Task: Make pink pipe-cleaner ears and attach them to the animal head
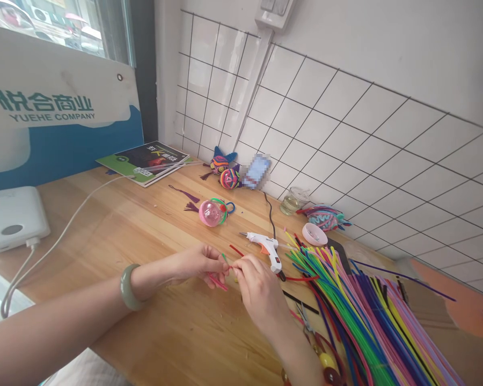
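Observation:
My left hand (203, 265), with a pale green bangle (129, 288) at its wrist, is closed in a pinch on a pink pipe cleaner (217, 282). My right hand (261, 289) meets it, fingertips pinched at the same pipe cleaner. A short green tip (224, 258) shows between the hands; whether it is a separate piece I cannot tell. Just beyond my right hand lies a white glue gun (265, 246), nozzle to the left. Farther back sits a clear-and-pink ball (211, 213) with green trim and a blue loop. Scissors (305, 316) lie partly under my right forearm.
Bundles of coloured pipe cleaners (358, 316) cover the right side. Behind stand a glass jar (293, 200), a small pink bowl (314, 234), a phone (256, 171) and finished crafts (229, 178). A booklet (148, 161), white device (14, 220) and cable (76, 209) are left.

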The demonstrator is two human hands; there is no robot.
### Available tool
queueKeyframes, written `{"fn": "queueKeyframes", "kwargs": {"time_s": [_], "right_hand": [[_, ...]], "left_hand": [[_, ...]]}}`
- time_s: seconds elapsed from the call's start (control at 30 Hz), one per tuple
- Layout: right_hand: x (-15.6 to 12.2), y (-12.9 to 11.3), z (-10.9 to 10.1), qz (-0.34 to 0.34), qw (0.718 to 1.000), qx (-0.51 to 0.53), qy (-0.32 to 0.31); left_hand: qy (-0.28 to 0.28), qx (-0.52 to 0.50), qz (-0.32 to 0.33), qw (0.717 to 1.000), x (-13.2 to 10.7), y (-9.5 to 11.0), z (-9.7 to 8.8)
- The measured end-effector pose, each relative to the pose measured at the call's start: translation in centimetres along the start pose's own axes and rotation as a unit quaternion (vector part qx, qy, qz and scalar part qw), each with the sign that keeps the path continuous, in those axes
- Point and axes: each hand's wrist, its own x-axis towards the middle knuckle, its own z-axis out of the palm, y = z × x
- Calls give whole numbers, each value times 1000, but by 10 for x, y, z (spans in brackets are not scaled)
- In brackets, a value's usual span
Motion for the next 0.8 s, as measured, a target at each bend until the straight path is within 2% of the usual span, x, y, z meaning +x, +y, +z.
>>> {"fn": "queueKeyframes", "kwargs": {"time_s": [0.3,0.5,0.8], "right_hand": [[2,-6,1,45,998,25,25],[1,-9,1,63,997,30,34],[3,-9,7,79,992,49,83]], "left_hand": [[18,-19,25,999,0,2,2],[9,2,38,999,0,0,3],[30,107,135,985,3,-6,8]]}}
